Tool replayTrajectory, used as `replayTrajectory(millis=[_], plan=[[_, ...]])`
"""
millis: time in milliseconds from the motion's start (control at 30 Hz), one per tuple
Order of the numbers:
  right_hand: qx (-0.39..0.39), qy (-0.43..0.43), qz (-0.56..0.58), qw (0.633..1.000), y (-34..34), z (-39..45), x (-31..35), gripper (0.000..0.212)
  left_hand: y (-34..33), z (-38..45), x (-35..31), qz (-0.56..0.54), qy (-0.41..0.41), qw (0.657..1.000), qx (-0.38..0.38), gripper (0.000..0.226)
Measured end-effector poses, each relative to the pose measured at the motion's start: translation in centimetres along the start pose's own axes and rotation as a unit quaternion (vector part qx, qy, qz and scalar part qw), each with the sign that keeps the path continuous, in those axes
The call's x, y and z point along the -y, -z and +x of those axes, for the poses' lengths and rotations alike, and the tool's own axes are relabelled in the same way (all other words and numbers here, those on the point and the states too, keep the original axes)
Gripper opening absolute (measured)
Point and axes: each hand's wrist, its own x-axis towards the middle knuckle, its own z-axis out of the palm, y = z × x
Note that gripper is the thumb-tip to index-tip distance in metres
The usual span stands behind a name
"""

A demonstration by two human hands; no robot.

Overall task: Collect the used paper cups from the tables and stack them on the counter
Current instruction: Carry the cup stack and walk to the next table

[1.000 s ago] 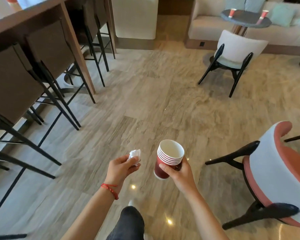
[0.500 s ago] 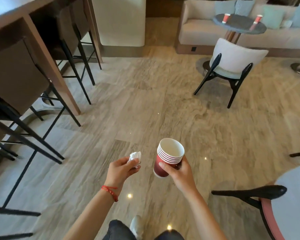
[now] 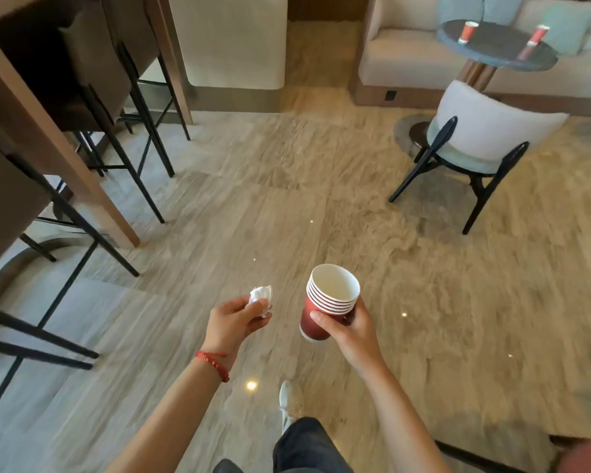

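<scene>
Nested red paper cups [image 3: 328, 302] gripped in right hand [image 3: 352, 331], crumpled white napkin [image 3: 261, 297] pinched in left hand [image 3: 234, 319]

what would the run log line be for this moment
phase: walking between tables | right hand: holds stack of red cups | left hand: pinches crumpled napkin | pending: two cups on round table

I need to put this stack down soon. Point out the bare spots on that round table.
On the round table, bare top lies between the two red cups and along the near edge. Each cup crowds its own side.
</scene>
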Motion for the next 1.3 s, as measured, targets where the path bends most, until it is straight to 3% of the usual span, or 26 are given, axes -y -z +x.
replayTrajectory(millis=[400,833,1033,1300], plan=[[0.058,0.007,-0.013,0.998,-2.9,22.6,5.5,0.056,-3.9,16.6,-10.5,-0.062,-0.008,0.995,-0.076,0.007],[0.119,0.008,-0.034,0.992,-16.7,44.4,10.2,0.061,1.3,36.7,-22.9,-0.088,-0.024,0.989,-0.12,0.004],[0.18,0.01,-0.055,0.982,-22.3,50.5,12.3,0.058,4.2,40.9,-27.2,-0.117,-0.047,0.978,-0.168,0.004],[0.329,0.031,-0.084,0.94,-32.4,58.2,15.0,0.056,9.6,43.9,-31.4,-0.172,-0.085,0.936,-0.297,0.005]])
